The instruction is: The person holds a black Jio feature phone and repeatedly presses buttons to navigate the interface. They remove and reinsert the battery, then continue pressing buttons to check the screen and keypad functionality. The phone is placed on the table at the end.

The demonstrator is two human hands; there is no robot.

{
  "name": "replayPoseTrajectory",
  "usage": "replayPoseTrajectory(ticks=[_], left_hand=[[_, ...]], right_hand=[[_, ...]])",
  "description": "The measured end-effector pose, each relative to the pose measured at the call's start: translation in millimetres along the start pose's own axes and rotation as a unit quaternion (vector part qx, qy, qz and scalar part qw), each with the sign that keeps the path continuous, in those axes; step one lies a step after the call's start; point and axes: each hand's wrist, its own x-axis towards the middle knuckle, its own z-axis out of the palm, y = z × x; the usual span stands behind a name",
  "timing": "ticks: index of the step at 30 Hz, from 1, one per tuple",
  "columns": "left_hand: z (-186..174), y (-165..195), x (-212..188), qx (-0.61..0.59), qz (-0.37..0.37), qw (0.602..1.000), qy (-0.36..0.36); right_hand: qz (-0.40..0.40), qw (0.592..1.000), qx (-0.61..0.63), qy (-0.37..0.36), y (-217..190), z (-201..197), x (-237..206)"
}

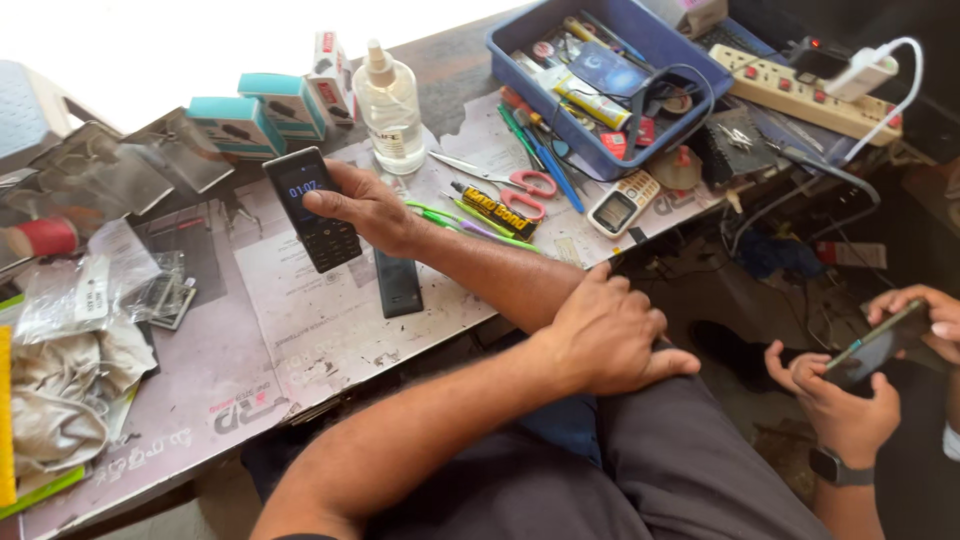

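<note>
Left hand [610,335] is what I see nearest, lying flat and open on my right forearm just above the grey trouser leg, fingers spread, holding nothing. My arms cross here, the right one reaching out over the table [200,400].

Right hand [365,205] is closed round a black keypad phone [310,205], thumb on its right edge and fingers behind it. I see the phone propped up off the table top, tilted toward me, its small screen lit blue with pale digits and its dark keypad below. Just beside my wrist a flat black slab [398,283] lies on the printed table cover; I cannot tell whether it is a battery or a back cover.

Past the hand lie green tweezers [470,225], a yellow-and-black glue tube [497,210] and red-handled scissors [520,185], with a white keypad phone [622,203] near the table edge. A clear bottle [390,105] with a white nozzle stands upright behind the black phone, holding a clear liquid, and teal-and-white boxes [260,110] stand behind that.

Farther back, a blue plastic bin [520,60] holds a jumble: screwdrivers, tubes, a dark cable loop and a blue card. A cream power strip [810,95] with a white charger plugged in lies beyond it.

At the right, another person's two hands [850,390] hold a dark smartphone.
</note>
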Motion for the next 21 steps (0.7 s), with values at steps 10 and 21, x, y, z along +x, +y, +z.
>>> replayPoseTrajectory(ticks=[10,21], left_hand=[[-2,-34,-120,-0.189,0.056,0.955,0.22],[-89,-212,-227,-0.133,-0.339,0.838,0.406]], right_hand=[[0.012,0.998,0.066,0.006,60,-27,12],[0.124,0.991,0.046,0.036,101,-30,19]])
